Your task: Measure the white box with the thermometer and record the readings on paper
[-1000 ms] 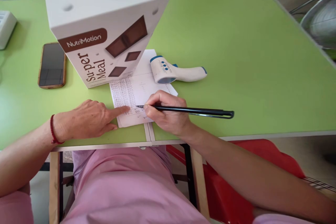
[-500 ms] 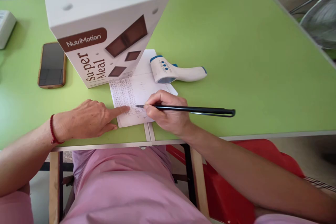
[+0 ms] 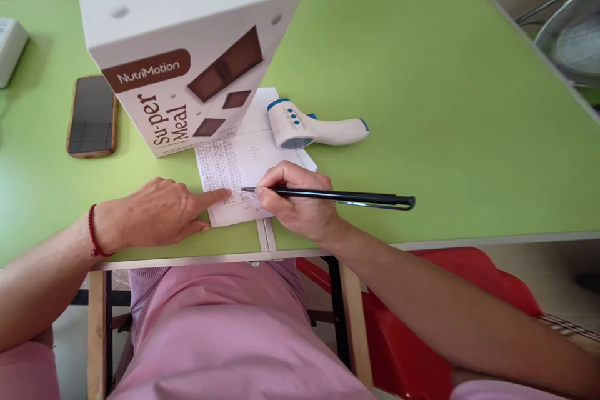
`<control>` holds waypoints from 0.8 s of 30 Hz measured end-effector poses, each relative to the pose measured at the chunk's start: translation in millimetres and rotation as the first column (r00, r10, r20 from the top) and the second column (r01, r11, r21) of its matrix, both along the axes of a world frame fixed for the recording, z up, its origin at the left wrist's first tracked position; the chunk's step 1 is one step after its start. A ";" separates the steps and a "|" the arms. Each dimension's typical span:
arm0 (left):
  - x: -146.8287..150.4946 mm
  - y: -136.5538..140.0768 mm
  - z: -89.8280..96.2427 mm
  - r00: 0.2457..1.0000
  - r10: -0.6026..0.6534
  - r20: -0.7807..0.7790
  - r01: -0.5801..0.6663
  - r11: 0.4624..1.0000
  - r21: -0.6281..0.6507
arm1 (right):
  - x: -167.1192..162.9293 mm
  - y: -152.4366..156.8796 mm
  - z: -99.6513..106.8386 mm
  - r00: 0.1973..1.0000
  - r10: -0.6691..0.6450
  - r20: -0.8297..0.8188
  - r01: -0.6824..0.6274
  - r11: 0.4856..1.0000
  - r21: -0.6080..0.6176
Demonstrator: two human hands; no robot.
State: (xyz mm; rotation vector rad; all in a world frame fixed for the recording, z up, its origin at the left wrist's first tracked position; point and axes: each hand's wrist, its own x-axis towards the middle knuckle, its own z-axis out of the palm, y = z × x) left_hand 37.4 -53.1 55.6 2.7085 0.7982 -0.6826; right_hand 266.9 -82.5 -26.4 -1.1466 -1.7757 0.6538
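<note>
A black pen (image 3: pixel 347 195) is pinched in my right hand (image 3: pixel 300 200), its tip on a sheet of paper (image 3: pixel 255 159) covered in rows of small handwriting. My left hand (image 3: pixel 157 212) rests on the table with the index finger stretched onto the sheet, just left of the pen tip; it holds nothing, and its other fingers are bent. On the sheet's upper right part lies a white and blue infrared thermometer (image 3: pixel 304 128). A tall white NutriMotion box (image 3: pixel 187 62) stands at the sheet's upper left and hides part of it.
To the left of the box lies a phone (image 3: pixel 92 115) in a brown case. A white object (image 3: pixel 10 50) is cut off at the left edge. All of this is on a green table (image 3: pixel 422 106). Below its right front edge is a red stool (image 3: pixel 412 325).
The rear end of the pen has dipped slightly and shifted a little to the left. My left hand and the objects on the table have stayed put.
</note>
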 end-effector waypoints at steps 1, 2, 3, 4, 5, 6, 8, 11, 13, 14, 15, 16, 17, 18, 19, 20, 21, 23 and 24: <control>0.1 0.1 -0.1 1.000 0.000 0.001 0.000 1.000 0.001 | 0.3 0.0 0.0 1.000 0.000 0.006 0.000 1.000 -0.003; 0.2 0.1 -0.1 1.000 -0.001 0.002 0.001 1.000 0.001 | 0.6 0.1 -0.1 1.000 0.001 0.011 -0.001 1.000 -0.007; 0.4 0.1 0.0 1.000 -0.003 0.001 0.003 1.000 0.002 | 1.0 0.3 -0.1 1.000 0.003 0.013 -0.002 1.000 -0.008; 0.7 -0.1 0.2 1.000 -0.004 0.000 0.004 1.000 0.002 | 1.3 0.4 -0.1 1.000 0.002 0.014 -0.002 1.000 -0.005; 1.0 -0.3 0.5 1.000 -0.006 -0.002 0.006 1.000 0.000 | 1.5 0.6 0.0 1.000 -0.004 0.012 0.004 1.000 0.005; 1.4 -0.7 0.9 1.000 -0.006 -0.006 0.006 1.000 -0.003 | 1.7 0.6 0.1 1.000 -0.013 0.009 0.013 1.000 0.019; 1.8 -1.4 1.4 1.000 -0.002 -0.012 0.002 1.000 -0.007 | 1.7 0.4 0.6 0.999 -0.045 0.004 0.045 0.997 0.059; 0.8 -1.8 0.2 1.000 0.002 -0.007 -0.002 1.000 -0.007 | 1.7 -0.5 1.8 0.994 -0.104 0.020 0.100 0.985 0.140; -1.7 -0.5 -1.9 1.000 0.000 0.014 0.000 1.000 -0.006 | 2.9 -0.4 2.4 0.991 -0.126 0.053 0.112 0.969 0.220; -3.6 0.5 -3.1 0.999 0.000 0.037 0.001 1.000 -0.009 | 4.2 0.2 2.5 0.990 -0.119 0.081 0.093 0.959 0.269; -5.9 1.7 -4.1 0.997 0.002 0.079 0.000 1.000 -0.016 | 6.1 1.1 2.3 0.987 -0.101 0.122 0.058 0.947 0.315; -8.4 2.8 -4.8 0.988 0.008 0.155 -0.004 1.000 -0.026 | 8.5 2.3 1.8 0.981 -0.081 0.177 0.013 0.934 0.356; -11.1 3.8 -4.9 0.963 0.023 0.267 -0.012 0.999 -0.040 | 11.3 3.6 0.9 0.969 -0.068 0.239 -0.032 0.920 0.391; -13.7 4.6 -4.3 0.907 0.047 0.419 -0.030 0.998 -0.046 | 14.2 4.8 -0.4 0.952 -0.073 0.298 -0.061 0.907 0.418; -16.3 5.0 -3.3 0.810 0.085 0.580 -0.072 0.996 -0.046 | 17.0 6.0 -2.0 0.932 -0.096 0.349 -0.071 0.897 0.437; -18.6 5.3 -1.8 0.662 0.111 0.742 -0.139 0.990 -0.025 | 19.6 6.9 -3.9 0.912 -0.130 0.390 -0.067 0.889 0.453; -20.8 5.6 -0.1 0.484 0.107 0.869 -0.239 0.971 0.014 | 21.6 7.6 -6.1 0.893 -0.163 0.420 -0.059 0.883 0.466; -25.0 7.2 2.7 0.222 0.007 0.975 -0.517 0.849 0.112 | 24.2 8.6 -10.5 0.859 -0.196 0.472 -0.053 0.884 0.464; -27.0 8.8 3.5 0.195 -0.062 0.979 -0.644 0.744 0.176 | 24.8 8.9 -12.6 0.843 -0.199 0.500 -0.058 0.890 0.452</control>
